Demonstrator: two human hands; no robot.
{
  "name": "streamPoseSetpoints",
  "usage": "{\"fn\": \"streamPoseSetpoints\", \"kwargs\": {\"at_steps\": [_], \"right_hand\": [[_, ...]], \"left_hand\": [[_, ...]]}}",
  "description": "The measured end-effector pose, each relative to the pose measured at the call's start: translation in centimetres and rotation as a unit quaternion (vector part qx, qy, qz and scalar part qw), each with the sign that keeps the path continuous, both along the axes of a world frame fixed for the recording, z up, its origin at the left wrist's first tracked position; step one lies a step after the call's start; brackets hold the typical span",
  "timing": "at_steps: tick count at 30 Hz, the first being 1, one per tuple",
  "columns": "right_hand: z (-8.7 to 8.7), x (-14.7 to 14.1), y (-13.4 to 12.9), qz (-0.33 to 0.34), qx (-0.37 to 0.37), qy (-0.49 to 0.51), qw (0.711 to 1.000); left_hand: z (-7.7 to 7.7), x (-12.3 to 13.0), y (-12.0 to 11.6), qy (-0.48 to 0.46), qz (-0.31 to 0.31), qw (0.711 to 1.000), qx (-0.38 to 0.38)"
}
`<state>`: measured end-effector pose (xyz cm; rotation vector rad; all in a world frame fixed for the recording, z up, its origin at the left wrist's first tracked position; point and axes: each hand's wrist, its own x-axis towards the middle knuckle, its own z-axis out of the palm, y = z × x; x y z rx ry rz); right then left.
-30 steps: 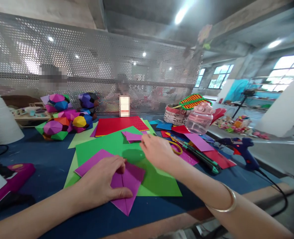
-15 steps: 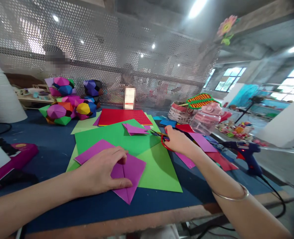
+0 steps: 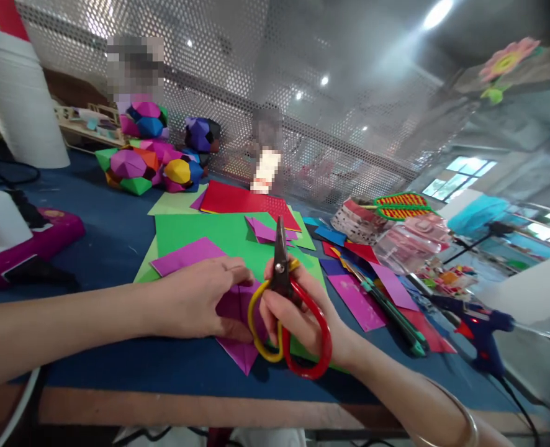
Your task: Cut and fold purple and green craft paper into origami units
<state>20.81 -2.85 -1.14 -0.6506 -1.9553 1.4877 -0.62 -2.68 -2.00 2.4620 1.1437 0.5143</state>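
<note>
A creased purple paper lies over a green sheet, with paler green paper beneath. My left hand is on the purple paper, fingers curled over it and thumb pressed on its face. Close on the right, my right hand grips a pair of scissors with one red and one yellow handle. Their dark blades are closed and point up, away from me. The scissors and the hand cover part of the purple paper. A smaller folded purple piece rests on the green sheet beyond.
Red sheets lie farther back. Colourful folded-paper balls stand at back left, near a magenta device. To the right are a green-handled tool, paper scraps, a basket, a clear pinkish container and a blue glue gun.
My right hand has brought the scissors from the right side of the sheets towards me, beside my left hand, blades now upward. My left hand stays on the purple paper. The view has tilted.
</note>
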Motion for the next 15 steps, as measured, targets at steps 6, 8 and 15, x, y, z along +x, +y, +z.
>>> {"fn": "streamPoseSetpoints", "kwargs": {"at_steps": [6, 8, 15], "right_hand": [[-0.6, -0.2, 0.3, 0.029, -0.001, 0.002, 1.0], [-0.4, -0.3, 0.2, 0.028, 0.008, -0.01, 1.0], [0.2, 0.3, 1.4, 0.005, 0.057, -0.055, 0.997]], "left_hand": [[0.1, -0.2, 0.2, -0.001, -0.014, 1.0, -0.017], [0.0, -0.2, 0.3, -0.005, -0.018, 1.0, -0.016], [-0.7, -0.5, 0.6, -0.006, -0.036, 0.999, -0.001]]}}
